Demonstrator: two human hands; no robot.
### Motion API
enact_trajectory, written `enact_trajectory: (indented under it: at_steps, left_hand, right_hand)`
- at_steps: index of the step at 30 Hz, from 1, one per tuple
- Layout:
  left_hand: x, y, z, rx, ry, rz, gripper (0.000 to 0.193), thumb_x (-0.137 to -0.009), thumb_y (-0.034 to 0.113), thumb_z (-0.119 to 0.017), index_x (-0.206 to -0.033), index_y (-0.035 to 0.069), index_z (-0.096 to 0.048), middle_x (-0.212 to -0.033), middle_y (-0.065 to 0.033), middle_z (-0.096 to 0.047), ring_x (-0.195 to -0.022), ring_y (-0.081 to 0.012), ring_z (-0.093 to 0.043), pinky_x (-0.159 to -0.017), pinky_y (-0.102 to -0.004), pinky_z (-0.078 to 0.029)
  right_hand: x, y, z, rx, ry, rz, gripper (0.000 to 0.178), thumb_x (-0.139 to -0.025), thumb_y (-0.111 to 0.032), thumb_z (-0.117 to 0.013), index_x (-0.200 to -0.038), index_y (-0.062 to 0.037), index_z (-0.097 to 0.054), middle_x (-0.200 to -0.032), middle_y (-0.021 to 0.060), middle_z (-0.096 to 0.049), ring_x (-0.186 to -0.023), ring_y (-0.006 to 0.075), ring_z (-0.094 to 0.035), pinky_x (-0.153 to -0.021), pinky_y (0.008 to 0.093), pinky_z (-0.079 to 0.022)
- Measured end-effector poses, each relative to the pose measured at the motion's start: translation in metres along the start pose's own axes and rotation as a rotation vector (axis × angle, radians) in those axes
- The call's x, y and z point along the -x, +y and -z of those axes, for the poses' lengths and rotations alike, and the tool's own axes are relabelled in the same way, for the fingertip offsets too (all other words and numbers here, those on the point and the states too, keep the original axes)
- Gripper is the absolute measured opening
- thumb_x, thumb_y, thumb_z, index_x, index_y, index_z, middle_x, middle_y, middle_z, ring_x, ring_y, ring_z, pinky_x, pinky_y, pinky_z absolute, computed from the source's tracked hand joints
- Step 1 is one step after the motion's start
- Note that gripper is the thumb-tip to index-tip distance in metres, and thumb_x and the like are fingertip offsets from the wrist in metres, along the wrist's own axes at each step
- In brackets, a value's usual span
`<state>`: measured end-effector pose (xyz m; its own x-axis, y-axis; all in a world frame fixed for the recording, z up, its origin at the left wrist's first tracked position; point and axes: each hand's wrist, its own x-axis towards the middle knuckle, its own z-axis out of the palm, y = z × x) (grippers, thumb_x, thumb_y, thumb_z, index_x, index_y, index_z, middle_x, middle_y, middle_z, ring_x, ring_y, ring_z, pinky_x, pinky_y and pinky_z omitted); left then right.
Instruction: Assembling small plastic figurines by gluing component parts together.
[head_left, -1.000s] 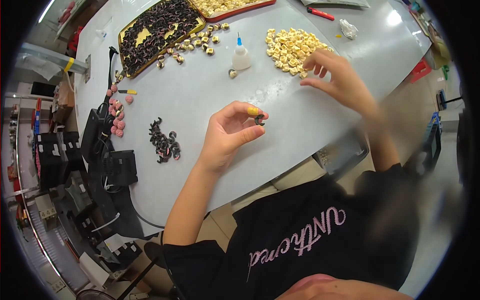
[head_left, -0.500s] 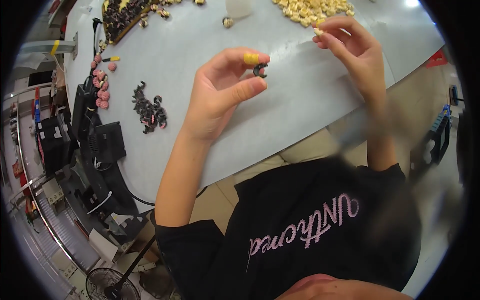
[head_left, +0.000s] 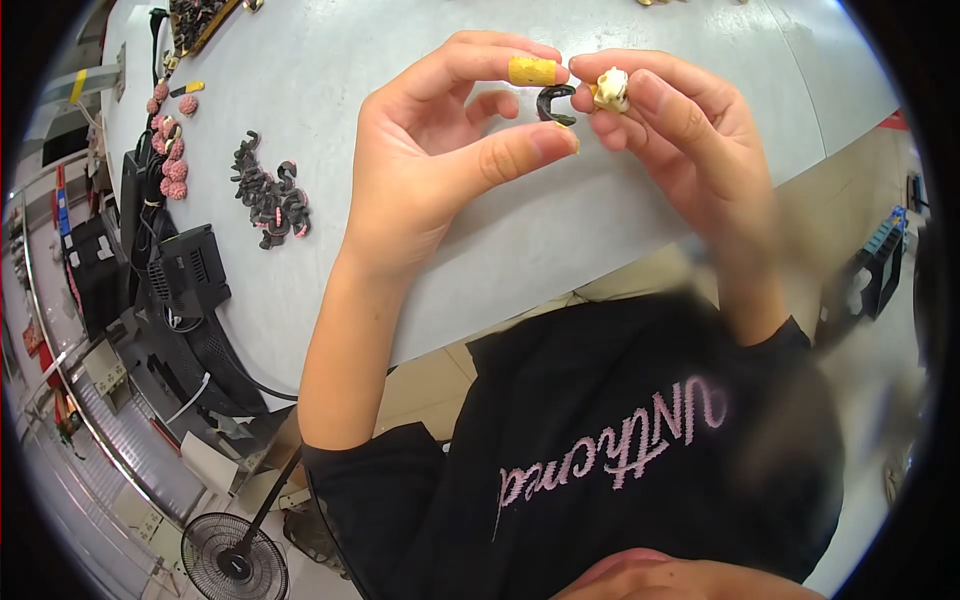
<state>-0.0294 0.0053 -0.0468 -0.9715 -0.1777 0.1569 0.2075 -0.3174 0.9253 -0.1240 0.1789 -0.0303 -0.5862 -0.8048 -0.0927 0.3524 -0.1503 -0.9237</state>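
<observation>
Above the grey table, my left hand (head_left: pixel 425 165) pinches a small black C-shaped piece (head_left: pixel 546 104) between thumb and index finger. Yellow tape (head_left: pixel 532 71) wraps that index finger near its tip. Close beside it, my right hand (head_left: pixel 690 130) grips a small cream-coloured lump (head_left: pixel 611 90) between thumb and fingers. The open side of the black piece faces the cream lump, with a narrow gap between them. A bit of yellow shows at the right fingertips, partly hidden.
Left of my hands, a pile of black curved pieces (head_left: pixel 275 205) lies on the grey table (head_left: pixel 520 260). Pink textured balls (head_left: pixel 172 165) line the table's left side, beside a black device (head_left: pixel 190 270) with cables. A tray edge (head_left: pixel 210 28) with dark pieces shows at far left.
My right hand has come left from near the cream-coloured pile, bringing the cream lump beside the black piece. The head view has shifted, so most of that pile is out of sight.
</observation>
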Motion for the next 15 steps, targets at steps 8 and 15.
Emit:
enact_trajectory:
  at_steps: [8, 15]
  left_hand:
    - [0.0, 0.003, 0.004, -0.155, -0.02, -0.026, 0.033, -0.071, 0.0, -0.071, -0.101, 0.005, -0.062, -0.116, -0.0098, -0.053, -0.107, -0.0174, -0.047, -0.085, -0.0293, -0.038]
    - [-0.003, 0.001, 0.0, -0.112, 0.038, -0.07, 0.032, -0.067, -0.002, -0.075, -0.097, 0.003, -0.064, -0.112, -0.01, -0.057, -0.099, -0.0152, -0.053, -0.081, -0.027, -0.039]
  right_hand:
    - [0.0, 0.0, -0.014, -0.164, 0.033, -0.011, 0.037, -0.093, -0.017, -0.047, -0.12, 0.0069, -0.051, -0.103, 0.0074, -0.059, -0.088, 0.0088, -0.056, -0.08, 0.0197, -0.045]
    - [0.001, 0.002, -0.013, -0.189, 0.025, -0.036, 0.039, -0.091, -0.017, -0.05, -0.123, 0.0055, -0.047, -0.104, 0.0078, -0.058, -0.093, 0.0089, -0.056, -0.084, 0.0194, -0.045]
